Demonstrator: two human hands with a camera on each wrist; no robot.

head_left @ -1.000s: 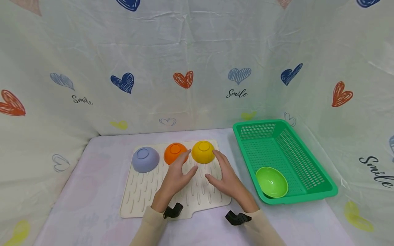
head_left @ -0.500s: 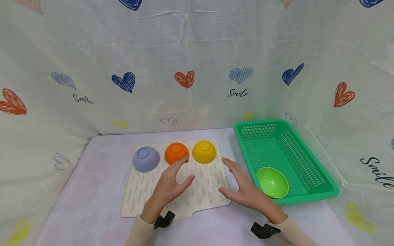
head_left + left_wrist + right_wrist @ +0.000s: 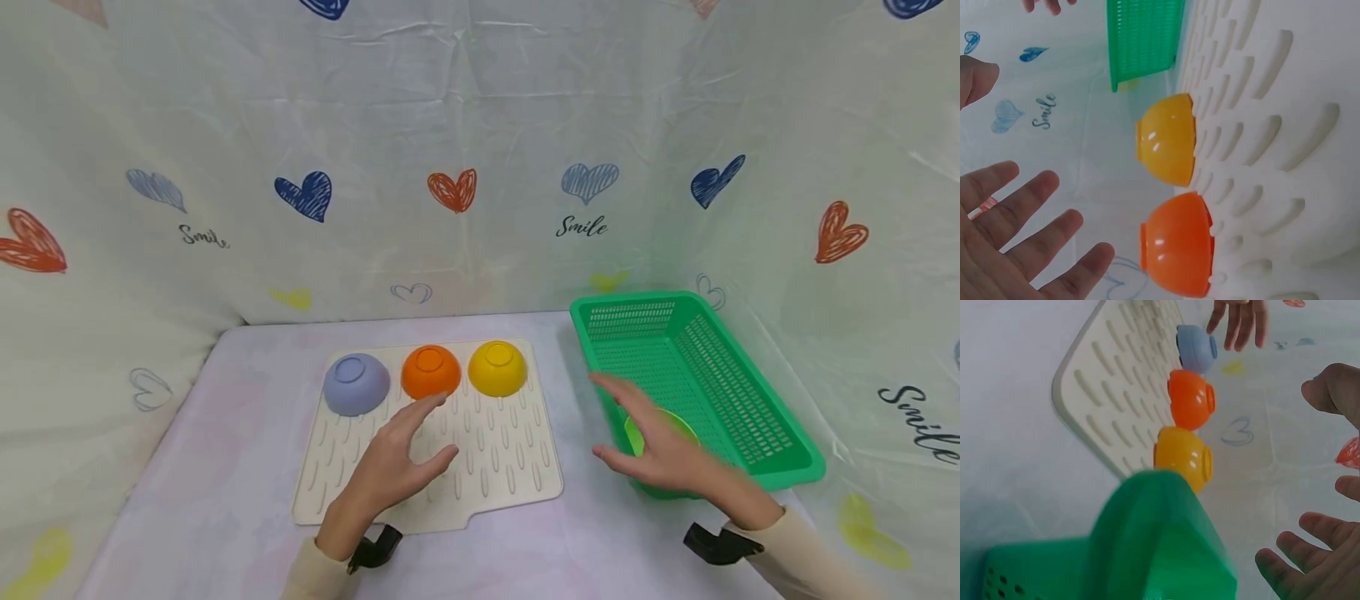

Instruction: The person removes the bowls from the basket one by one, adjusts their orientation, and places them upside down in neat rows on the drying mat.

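Note:
My left hand (image 3: 390, 467) hovers over the cream ridged drying mat (image 3: 495, 467), thumb and fingers spread, holding nothing. Just beyond its fingertips an orange bowl (image 3: 431, 372) lies upside down on the mat. A lavender bowl (image 3: 356, 385) sits to its left and a yellow bowl (image 3: 497, 368) to its right, both upside down too. My right hand (image 3: 660, 446), fingers extended and holding nothing, is over the near left side of the green basket (image 3: 757, 400). It partly hides a lime green bowl (image 3: 682, 423) that lies in the basket with its inside facing up.
A table with a pale cloth (image 3: 217, 450) carries the mat and, to its right, the basket. Behind and at both sides hangs a white curtain (image 3: 510, 258) printed with hearts and "Smile". The basket's rim (image 3: 1147, 500) rises close in the right wrist view.
Both hands have drawn away from the yellow bowl and apart. The right hand has moved right, over the basket; the left has shifted left and nearer. The bowls have stayed put.

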